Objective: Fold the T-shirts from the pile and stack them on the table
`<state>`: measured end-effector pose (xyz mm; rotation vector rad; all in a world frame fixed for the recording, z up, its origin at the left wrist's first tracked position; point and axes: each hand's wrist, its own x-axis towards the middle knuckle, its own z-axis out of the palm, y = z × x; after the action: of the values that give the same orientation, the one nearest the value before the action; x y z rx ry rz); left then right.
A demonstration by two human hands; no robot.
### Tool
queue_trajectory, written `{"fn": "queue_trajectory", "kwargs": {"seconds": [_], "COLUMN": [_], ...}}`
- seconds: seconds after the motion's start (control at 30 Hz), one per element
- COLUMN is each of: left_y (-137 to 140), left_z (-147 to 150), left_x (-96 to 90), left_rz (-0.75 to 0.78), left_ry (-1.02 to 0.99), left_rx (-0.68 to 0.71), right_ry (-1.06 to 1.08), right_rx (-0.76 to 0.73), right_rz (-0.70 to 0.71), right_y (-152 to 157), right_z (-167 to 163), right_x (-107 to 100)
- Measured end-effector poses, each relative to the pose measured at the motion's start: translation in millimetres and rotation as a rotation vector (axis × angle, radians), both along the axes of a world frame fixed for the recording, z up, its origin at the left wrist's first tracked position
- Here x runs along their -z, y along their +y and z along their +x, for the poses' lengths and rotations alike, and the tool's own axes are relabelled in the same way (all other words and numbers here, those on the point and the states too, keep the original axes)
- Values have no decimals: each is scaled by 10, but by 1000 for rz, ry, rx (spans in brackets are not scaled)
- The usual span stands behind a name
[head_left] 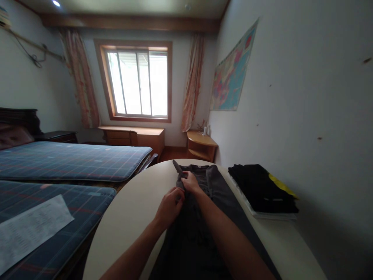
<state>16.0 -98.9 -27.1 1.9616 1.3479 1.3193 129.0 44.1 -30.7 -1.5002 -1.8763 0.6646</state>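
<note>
A dark grey garment [217, 182], seemingly a shirt with a small label at its far neck edge, lies lengthwise on a pale round-ended table [125, 217]. My right hand [190, 182] pinches the garment's far left part, where a narrow strip of cloth sticks up past the fingers. Just nearer, my left hand [171, 205] has its fingers curled closed on the same left edge. My forearms cover much of the garment's middle.
A stack of folded black clothes [259, 190] with a yellow patch lies at the table's right, beside the wall. Left of the table are plaid mattresses [72, 159], one bearing a printed sheet [35, 231]. A corner shelf [201, 140] and a desk [148, 134] stand beyond.
</note>
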Motion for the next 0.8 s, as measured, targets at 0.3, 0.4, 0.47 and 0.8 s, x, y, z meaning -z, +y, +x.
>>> {"fn": "queue_trajectory", "kwargs": {"seconds": [0.3, 0.4, 0.47, 0.8], "left_y": [-175, -233, -251, -256], "left_z": [268, 357, 392, 394], "left_x": [212, 298, 326, 352], "left_rz": [-31, -81, -109, -103], "left_ry": [282, 488, 562, 611], "left_rx": [140, 222, 245, 256], "right_ry": [-6, -53, -96, -443], "right_rx": [107, 74, 49, 68], "right_rz": [14, 28, 39, 116], "right_y": [101, 40, 9, -565], "right_z": [833, 960, 977, 1103], "right_x": [174, 229, 219, 79]}}
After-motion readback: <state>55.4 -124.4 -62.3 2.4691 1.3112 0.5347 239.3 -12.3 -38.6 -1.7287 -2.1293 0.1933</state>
